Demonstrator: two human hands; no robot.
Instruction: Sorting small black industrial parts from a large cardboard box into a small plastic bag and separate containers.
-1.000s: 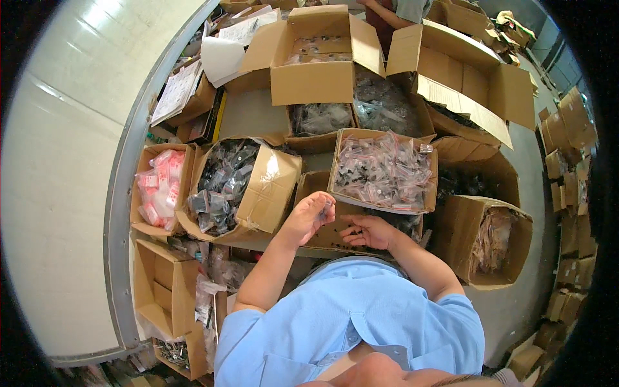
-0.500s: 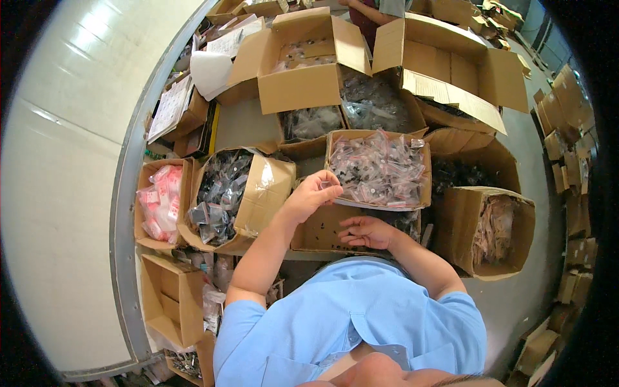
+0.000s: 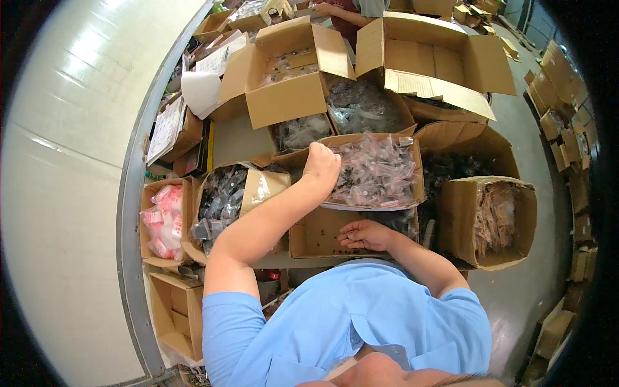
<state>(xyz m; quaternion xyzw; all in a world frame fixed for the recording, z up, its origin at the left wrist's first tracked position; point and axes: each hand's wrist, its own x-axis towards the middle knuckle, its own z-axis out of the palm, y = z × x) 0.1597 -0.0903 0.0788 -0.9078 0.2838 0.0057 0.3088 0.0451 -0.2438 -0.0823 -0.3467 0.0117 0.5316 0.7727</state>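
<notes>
My left hand [image 3: 322,166] is closed at the left rim of a cardboard box [image 3: 374,208] heaped with small clear zip bags [image 3: 374,169] that hold small parts. Its fingers point down and away, so whatever they grip is hidden. Lower and to the right, my right hand [image 3: 364,236] hovers over a shallow carton [image 3: 313,235] with a few tiny dark pieces on its bottom. The fingers of that hand are curled in toward the thumb; anything between them is too small to make out.
Left of me stand a box of dark bagged parts [image 3: 222,197] and a box of pink-and-white bags [image 3: 164,222]. At right is a carton of brown strips [image 3: 496,219]. Large open cartons [image 3: 287,100] rise beyond, with another person's arm [image 3: 332,9] behind them.
My left hand has moved away from me to the bag box's left rim, its fingers now turned down. My right hand stays over the shallow carton, its fingers drawn closer together.
</notes>
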